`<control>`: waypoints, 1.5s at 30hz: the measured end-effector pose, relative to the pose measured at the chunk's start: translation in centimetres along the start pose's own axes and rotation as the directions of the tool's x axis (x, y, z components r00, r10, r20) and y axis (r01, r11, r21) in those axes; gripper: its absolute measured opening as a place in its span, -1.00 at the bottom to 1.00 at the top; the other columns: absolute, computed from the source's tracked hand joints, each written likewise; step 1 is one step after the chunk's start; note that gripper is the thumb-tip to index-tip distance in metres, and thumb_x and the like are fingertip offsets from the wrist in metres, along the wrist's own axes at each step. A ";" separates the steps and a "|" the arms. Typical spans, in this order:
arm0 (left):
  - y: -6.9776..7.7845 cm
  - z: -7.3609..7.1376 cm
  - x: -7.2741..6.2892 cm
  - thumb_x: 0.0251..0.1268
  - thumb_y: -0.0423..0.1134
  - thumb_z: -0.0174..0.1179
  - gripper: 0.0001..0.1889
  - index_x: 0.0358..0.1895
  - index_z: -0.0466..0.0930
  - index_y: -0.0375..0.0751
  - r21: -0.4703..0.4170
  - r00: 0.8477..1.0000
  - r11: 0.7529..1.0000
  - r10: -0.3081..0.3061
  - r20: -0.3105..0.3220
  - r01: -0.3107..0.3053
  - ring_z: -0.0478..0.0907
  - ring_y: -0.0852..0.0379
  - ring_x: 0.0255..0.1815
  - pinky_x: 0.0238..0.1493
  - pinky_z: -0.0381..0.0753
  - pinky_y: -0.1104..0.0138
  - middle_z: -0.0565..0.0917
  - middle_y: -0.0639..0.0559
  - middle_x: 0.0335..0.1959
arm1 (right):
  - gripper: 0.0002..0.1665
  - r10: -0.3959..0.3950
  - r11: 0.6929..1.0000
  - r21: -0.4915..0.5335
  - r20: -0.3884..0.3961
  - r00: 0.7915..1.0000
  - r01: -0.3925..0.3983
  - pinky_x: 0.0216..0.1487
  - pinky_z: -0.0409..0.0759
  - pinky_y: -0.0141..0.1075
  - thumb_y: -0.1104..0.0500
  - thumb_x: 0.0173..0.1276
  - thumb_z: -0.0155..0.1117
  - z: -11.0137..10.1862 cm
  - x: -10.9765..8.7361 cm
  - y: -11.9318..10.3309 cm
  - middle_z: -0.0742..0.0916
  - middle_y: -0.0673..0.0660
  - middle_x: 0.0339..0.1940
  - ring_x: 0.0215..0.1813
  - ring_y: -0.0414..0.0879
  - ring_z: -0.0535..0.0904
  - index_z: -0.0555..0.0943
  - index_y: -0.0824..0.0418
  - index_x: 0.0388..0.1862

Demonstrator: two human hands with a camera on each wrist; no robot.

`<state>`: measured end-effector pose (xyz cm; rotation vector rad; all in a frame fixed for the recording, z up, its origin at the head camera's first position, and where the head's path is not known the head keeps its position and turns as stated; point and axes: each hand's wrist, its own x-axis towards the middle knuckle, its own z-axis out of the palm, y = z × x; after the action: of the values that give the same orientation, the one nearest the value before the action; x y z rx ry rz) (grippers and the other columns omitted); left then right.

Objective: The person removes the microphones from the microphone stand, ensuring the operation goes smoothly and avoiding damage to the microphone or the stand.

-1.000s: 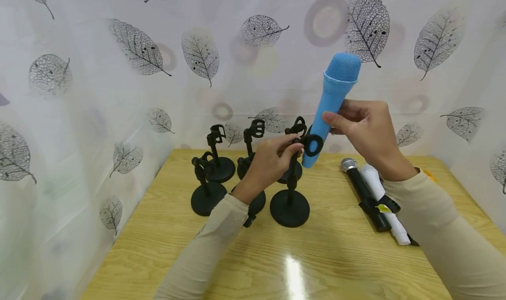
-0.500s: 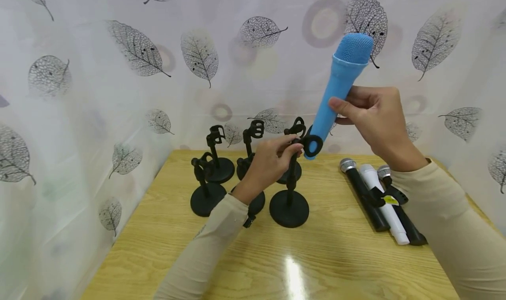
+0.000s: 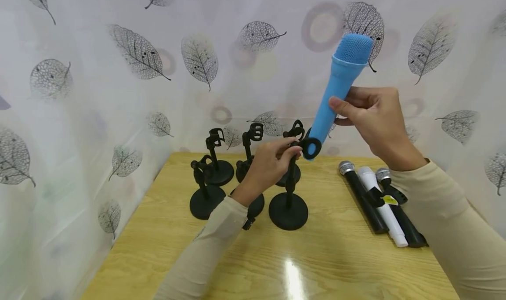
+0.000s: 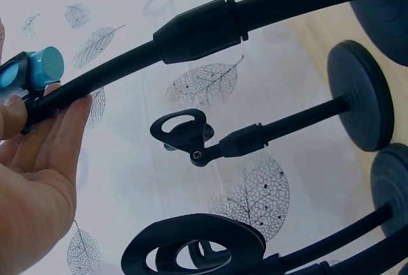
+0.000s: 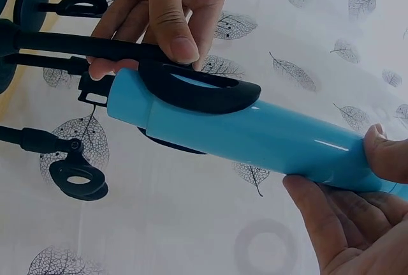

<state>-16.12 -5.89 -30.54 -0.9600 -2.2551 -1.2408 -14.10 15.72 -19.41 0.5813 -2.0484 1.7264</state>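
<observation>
A blue microphone (image 3: 337, 87) tilts with its mesh head up and to the right. Thumb and fingers of my right hand (image 3: 373, 120) pinch it around the middle of its handle. Its lower end sits between the two oval loops of a black clip (image 5: 197, 90) on top of a microphone stand (image 3: 289, 210). My left hand (image 3: 266, 164) pinches the top of that stand just below the clip, as the left wrist view also shows. The stand's round base rests on the table.
Several more black microphone stands (image 3: 207, 199) stand behind and left of the left hand. On the right lie a black microphone (image 3: 363, 199), a white microphone (image 3: 381, 207) and another dark microphone (image 3: 409, 225). A leaf-patterned curtain (image 3: 241, 71) rises behind the wooden table (image 3: 237, 265).
The right hand has moved up and to the right with the blue microphone, so its lower end sticks out less below the clip. The left hand keeps its grip on the stand.
</observation>
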 end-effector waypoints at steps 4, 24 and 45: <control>-0.2 0.1 -0.3 0.56 -0.24 0.14 -0.74 0.11 0.68 -0.30 0.004 1.000 1.000 -0.003 -0.001 0.003 0.73 0.21 -0.24 -0.12 0.63 0.51 0.78 -0.02 -0.22 | -0.53 0.006 1.000 -0.025 0.002 1.000 -0.005 -0.26 0.73 -0.31 0.30 0.36 0.42 0.1 -0.1 0.3 0.82 0.03 -0.20 -0.20 -0.22 0.78 0.60 0.55 0.16; -0.5 0.0 -0.2 0.57 -0.24 0.12 -0.73 0.13 0.67 -0.30 -0.008 1.000 1.000 0.000 0.005 0.000 0.74 0.23 -0.23 -0.11 0.65 0.48 0.78 0.00 -0.24 | -0.50 -0.035 0.972 0.226 -0.117 0.993 0.061 -0.32 0.70 -0.26 0.35 0.26 0.49 -1.9 0.7 -1.4 0.82 0.15 -0.12 -0.18 -0.13 0.80 0.62 0.50 0.16; -0.4 0.0 0.2 0.57 -0.24 0.12 -0.77 0.03 0.70 -0.27 -0.012 1.000 1.000 0.021 0.003 -0.021 0.74 0.23 -0.23 -0.11 0.64 0.50 0.78 -0.01 -0.25 | -0.53 0.033 0.944 0.331 -0.139 0.990 0.015 -0.36 0.71 -0.21 0.39 0.25 0.47 -4.1 0.3 -0.4 0.81 0.19 -0.11 -0.17 -0.06 0.80 0.64 0.47 0.15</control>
<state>-16.56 -5.96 -30.72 -0.9880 -2.2363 -1.2462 -13.98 19.66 -18.21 0.5286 -1.6766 2.0726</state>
